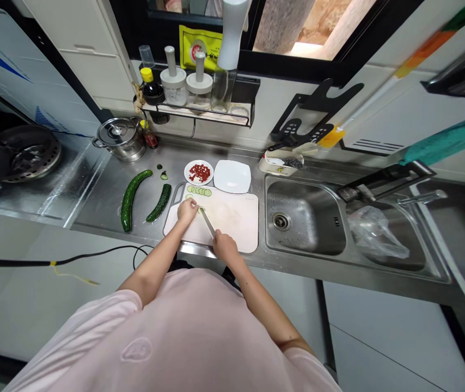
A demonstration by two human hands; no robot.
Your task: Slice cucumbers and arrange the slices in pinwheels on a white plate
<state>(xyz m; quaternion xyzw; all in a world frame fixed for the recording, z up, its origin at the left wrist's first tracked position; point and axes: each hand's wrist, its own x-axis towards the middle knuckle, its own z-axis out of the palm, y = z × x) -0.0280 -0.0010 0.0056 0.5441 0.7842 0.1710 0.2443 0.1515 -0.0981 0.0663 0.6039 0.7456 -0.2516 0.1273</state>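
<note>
My right hand [225,246] is wrapped round the handle of a knife [207,222], whose blade points up and left across a white cutting board [236,218]. By the knife's tip, a pale green cucumber slice [200,210] shows in part. My left hand [187,210] is over the board's left side, its fingers pinched together close to the blade tip; what they hold is hidden. Just beyond it, a row of cucumber slices [200,191] overlaps along the board's far edge. Left of the board lie a shorter piece of cucumber [159,203] and a long, curved whole cucumber [133,200].
Behind the board stand a plate of chopped red pieces [192,173] and a white square plate [232,177]. Cucumber end bits [164,175] lie nearby. A lidded pot [121,140] is at back left. The sink [306,218] is at right, with a plastic bag [377,231] beyond.
</note>
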